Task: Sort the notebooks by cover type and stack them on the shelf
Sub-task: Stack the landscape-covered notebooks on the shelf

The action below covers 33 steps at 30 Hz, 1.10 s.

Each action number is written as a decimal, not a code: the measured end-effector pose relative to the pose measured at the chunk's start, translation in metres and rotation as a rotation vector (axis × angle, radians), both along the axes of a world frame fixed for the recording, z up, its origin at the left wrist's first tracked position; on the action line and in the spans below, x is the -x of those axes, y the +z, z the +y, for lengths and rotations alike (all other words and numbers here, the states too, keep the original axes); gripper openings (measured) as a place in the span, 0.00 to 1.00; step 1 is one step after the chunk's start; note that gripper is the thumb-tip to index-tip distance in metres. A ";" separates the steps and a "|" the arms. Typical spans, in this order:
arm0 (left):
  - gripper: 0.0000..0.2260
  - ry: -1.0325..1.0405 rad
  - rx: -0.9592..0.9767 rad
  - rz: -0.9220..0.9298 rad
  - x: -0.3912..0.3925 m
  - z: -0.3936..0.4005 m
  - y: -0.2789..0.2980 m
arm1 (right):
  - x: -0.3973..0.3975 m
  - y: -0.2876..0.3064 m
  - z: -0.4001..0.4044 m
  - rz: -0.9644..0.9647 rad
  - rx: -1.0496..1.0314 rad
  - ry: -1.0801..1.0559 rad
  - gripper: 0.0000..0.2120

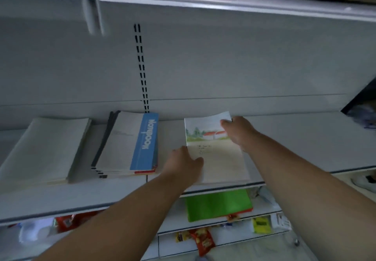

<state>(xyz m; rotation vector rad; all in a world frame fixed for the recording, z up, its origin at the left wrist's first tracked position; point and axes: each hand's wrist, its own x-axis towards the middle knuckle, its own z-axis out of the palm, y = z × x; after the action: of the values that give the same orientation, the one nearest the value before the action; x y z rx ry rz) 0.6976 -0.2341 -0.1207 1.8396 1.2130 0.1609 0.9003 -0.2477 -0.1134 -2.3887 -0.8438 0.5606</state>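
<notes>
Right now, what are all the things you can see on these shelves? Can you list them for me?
White metal shelf: one, white, holds the notebooks.
Plain pale-cover notebook stack: one stack, grey-white, left end of shelf.
Blue-striped notebook stack: one stack, white with a blue band, middle of shelf.
Landscape-picture notebook stack: one stack, cream with a painted scene, right of the blue-striped one.
Green flat folder: one, bright green, on the shelf below.
Red snack packets: several, red, on lower shelves.
Yellow packet: one, yellow, lower right.
Left hand: holds the picture stack's left edge.
Right hand: grips its far right corner.
</notes>
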 end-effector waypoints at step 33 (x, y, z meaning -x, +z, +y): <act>0.09 0.494 -0.576 0.038 0.187 -0.001 0.019 | 0.208 0.053 0.019 -0.442 -0.494 0.691 0.17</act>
<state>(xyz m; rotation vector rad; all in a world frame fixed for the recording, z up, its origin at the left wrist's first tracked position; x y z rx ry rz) 0.5104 -0.2354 -0.1021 1.9738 1.7624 0.8262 0.6927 -0.2288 -0.0601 -1.7466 -1.7904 0.0307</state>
